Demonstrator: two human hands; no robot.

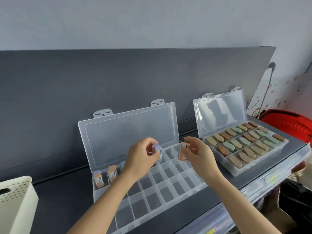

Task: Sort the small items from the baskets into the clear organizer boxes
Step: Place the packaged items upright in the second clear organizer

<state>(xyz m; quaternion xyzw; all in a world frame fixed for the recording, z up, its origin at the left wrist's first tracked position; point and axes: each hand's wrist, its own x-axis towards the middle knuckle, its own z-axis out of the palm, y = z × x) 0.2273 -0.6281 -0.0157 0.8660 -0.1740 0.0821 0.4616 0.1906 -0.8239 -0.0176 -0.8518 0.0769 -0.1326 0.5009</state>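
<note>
Pinching lilac-capped packet (pixel 157 150) in my left hand (pixel 140 156), orange packet (pixel 182 153) in right hand (pixel 200 155). Clear gridded plastic box (pixel 152 202) holds upright packets (pixel 98 179).

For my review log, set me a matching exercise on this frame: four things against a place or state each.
Things:
1. left hand
2. right hand
3. right organizer box
4. white basket

Place or state:
A. filled with oval pieces
B. lower left corner
C. pinches an orange item
D. pinches a purple-capped item

Pairs: 1-D, 2-C, 3-A, 4-B
</note>
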